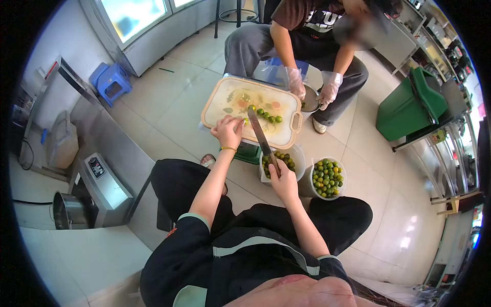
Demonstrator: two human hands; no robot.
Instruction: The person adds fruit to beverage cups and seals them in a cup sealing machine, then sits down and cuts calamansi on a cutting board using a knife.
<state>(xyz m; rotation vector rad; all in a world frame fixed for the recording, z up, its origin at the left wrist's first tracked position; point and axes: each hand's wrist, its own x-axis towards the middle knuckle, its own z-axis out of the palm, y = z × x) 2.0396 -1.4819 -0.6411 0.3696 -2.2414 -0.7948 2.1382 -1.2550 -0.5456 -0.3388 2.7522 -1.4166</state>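
Note:
My right hand (284,180) is wrapped round the handle of a kitchen knife (260,132). Its long blade reaches over the cutting board (220,100), tip near a small citrus fruit by the middle. At the board's near side, my left hand (228,130) has its fingers pinched together on a small yellow-green citrus piece (245,122), mostly covered by the fingertips. Several small green citrus fruits (271,118) lie in a row to the right of the blade. The board's surface is wet, with yellowish juice on it.
Below the board stand a tub of citrus fruits (286,159) and a fuller bucket of them (327,178). Opposite sits a co-worker with gloved hands (330,92) at a metal pot (310,102). A green bin (409,105) is at right, blue stools (111,84) at left.

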